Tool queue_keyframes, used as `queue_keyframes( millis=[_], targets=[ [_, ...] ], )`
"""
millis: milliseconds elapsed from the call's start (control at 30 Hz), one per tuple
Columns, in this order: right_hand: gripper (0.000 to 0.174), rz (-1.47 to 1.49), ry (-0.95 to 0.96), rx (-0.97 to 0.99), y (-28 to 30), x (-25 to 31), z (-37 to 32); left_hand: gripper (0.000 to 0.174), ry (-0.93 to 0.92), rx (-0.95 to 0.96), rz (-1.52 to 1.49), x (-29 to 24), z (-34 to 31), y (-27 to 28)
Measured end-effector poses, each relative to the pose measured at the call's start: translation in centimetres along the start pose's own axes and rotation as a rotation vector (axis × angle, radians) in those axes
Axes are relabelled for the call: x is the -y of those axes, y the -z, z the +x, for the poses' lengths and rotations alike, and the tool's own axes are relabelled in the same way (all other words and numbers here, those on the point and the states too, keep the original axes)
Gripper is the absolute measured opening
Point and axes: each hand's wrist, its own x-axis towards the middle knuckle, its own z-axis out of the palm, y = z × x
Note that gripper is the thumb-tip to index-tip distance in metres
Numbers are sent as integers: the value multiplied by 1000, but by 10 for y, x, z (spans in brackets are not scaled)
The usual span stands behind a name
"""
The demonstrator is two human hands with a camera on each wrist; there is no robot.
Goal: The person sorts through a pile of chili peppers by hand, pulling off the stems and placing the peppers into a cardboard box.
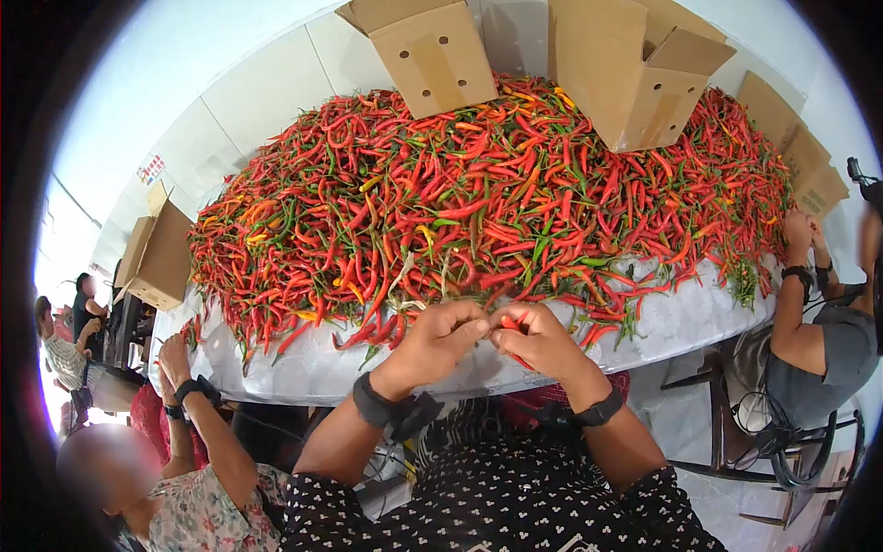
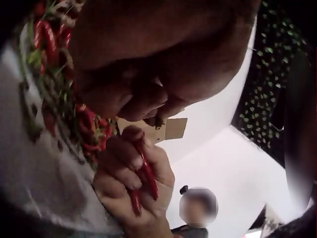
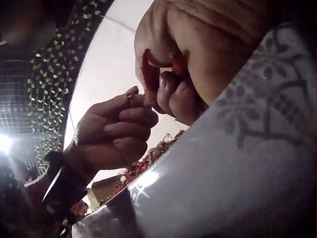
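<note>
The right hand (image 1: 538,342) grips red chillies (image 2: 148,173) in its curled fingers, over the near edge of a table (image 1: 478,373) heaped with more chillies. The left hand (image 1: 437,345), fingers curled and thumb against the forefinger, meets it at the fingertips, seeming to pinch a small dark bit (image 2: 159,123). Cardboard boxes (image 1: 440,64) sit on the heap.

Chillies (image 1: 478,202) lie heaped across the worktop (image 1: 681,331), cartons (image 1: 437,69) at the heap's far side and left end.
</note>
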Motion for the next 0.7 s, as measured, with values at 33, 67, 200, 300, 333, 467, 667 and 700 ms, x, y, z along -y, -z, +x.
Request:
queue_keyframes(
  millis=[33,67,200,300,333,467,667,700],
  targets=[
    [6,40,3,-15,0,0,0,10,36,3,14,-1,-2,3],
    [6,40,2,-15,3,1,-1,10,73,5,28,-2,-4,7],
    [9,466,-42,-95,11,-1,3,6,-143,-344,589,-6,-5,34],
    [8,643,-20,-118,11,-7,7,8,-262,-560,911,-10,-1,44],
    [9,653,-24,-131,10,-6,7,10,-281,-439,870,-9,4,42],
    [10,728,-18,-150,10,-7,6,15,-312,-228,946,0,27,25],
    [8,669,-100,-229,10,-2,4,17,-199,-140,1142,8,41,16],
    [8,672,-100,-230,11,-3,4,16,-192,-127,1097,5,39,16]
  ],
)
